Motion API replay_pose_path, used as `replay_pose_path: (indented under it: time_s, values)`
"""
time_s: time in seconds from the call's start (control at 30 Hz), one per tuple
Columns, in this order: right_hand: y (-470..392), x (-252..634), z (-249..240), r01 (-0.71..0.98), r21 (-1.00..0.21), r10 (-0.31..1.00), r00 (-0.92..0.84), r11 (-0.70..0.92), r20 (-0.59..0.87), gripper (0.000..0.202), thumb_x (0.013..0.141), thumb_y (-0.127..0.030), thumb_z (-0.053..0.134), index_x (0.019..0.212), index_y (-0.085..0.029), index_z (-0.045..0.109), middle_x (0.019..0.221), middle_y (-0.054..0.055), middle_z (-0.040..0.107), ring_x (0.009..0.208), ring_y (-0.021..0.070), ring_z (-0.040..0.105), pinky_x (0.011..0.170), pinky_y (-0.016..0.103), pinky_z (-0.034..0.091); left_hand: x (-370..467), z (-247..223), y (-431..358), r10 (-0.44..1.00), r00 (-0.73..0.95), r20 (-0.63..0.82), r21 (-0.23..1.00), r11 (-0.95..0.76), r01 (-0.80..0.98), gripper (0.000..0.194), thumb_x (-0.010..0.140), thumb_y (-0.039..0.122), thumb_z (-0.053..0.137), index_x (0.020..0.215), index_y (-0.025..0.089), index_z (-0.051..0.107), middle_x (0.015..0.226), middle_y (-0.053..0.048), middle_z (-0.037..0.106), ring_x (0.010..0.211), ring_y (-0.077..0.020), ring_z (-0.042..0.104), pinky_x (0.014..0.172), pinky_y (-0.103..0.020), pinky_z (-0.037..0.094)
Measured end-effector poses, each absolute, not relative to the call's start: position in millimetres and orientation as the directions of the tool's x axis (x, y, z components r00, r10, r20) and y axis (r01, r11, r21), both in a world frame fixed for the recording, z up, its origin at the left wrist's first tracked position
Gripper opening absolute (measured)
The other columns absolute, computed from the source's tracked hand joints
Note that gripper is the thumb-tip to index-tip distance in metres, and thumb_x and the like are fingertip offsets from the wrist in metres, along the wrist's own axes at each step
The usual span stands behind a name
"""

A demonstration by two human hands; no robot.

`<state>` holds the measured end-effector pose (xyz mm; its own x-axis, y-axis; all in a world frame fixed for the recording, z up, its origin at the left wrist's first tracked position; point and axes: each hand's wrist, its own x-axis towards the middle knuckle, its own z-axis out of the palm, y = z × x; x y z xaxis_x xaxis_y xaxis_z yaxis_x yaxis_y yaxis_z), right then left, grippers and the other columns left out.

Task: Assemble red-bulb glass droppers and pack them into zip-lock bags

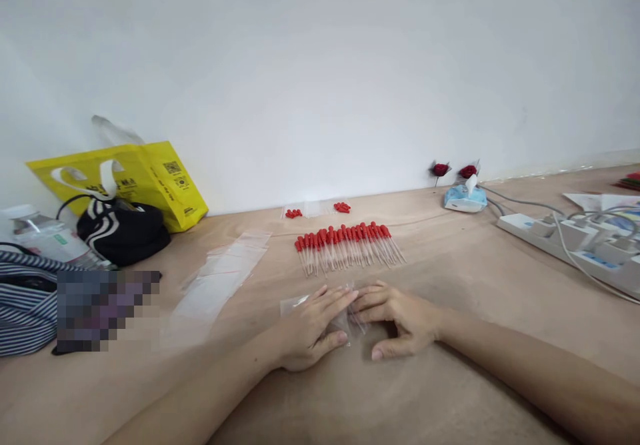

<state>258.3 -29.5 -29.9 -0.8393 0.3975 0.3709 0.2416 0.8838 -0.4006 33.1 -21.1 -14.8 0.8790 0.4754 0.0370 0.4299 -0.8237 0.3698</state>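
My left hand [317, 325] lies over a small clear plastic bag [295, 303] on the table, fingers stretched forward and thumb apart. Beside it, my right hand [393, 318] rests with its fingertips touching the bag's right part, its thumb spread away. The two hands' fingertips meet near the middle. Just beyond them lies a row of thin clear sticks with red tips [350, 241]. Flat clear bags [225, 275] overlap to the left of my left hand. What is under my fingers is partly hidden.
Small red pieces [343, 207] lie on clear bags near the wall. At left stand a yellow bag [170, 185], a black pouch [123, 235] and a bottle [45, 235]. A tissue pack [465, 198] and a power strip [575, 248] with cables are at right.
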Motion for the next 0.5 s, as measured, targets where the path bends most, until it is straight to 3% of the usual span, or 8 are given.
replay_pose_path:
  time_s: [0.17,0.3,0.4,0.5]
  values:
    - [-30,260,-25,0.263,-0.360,0.378,-0.877,0.895,0.298,0.047,0.073,-0.048,0.054,0.112,-0.022,0.055,0.125,0.011,0.045,0.111,0.0227,0.043,0.093,0.040,0.025,31,-9,-22,0.516,0.854,0.062,0.313,-0.823,0.474,0.064,0.085,0.033,0.044,0.137,0.024,0.007,0.140,-0.005,0.028,0.127,-0.0206,0.024,0.106,-0.045,0.014]
    - [-29,264,-25,0.332,-0.352,0.439,-0.851,0.875,0.288,0.044,0.070,-0.050,0.058,0.107,-0.025,0.060,0.135,0.010,0.033,0.116,0.0255,0.037,0.091,0.041,0.025,13,-7,-24,0.655,0.754,-0.034,0.316,-0.709,0.630,0.066,0.083,0.045,0.042,0.137,0.022,0.011,0.141,-0.007,0.025,0.127,-0.0282,0.021,0.102,-0.050,0.021]
    - [-29,266,-26,0.338,-0.402,0.467,-0.838,0.851,0.282,0.044,0.069,-0.049,0.059,0.106,-0.026,0.060,0.134,0.011,0.035,0.118,0.0264,0.036,0.090,0.041,0.026,-2,-11,-24,0.707,0.700,-0.103,0.370,-0.626,0.687,0.066,0.083,0.047,0.041,0.136,0.021,0.014,0.141,-0.008,0.024,0.128,-0.0296,0.018,0.101,-0.049,0.025]
    - [-26,268,-26,0.300,-0.520,0.499,-0.815,0.799,0.296,0.041,0.070,-0.047,0.059,0.104,-0.024,0.062,0.121,0.011,0.050,0.108,0.0237,0.046,0.089,0.039,0.030,-7,-13,-22,0.704,0.704,-0.089,0.390,-0.626,0.675,0.061,0.083,0.045,0.041,0.135,0.020,0.020,0.140,-0.008,0.027,0.128,-0.0271,0.019,0.102,-0.048,0.023]
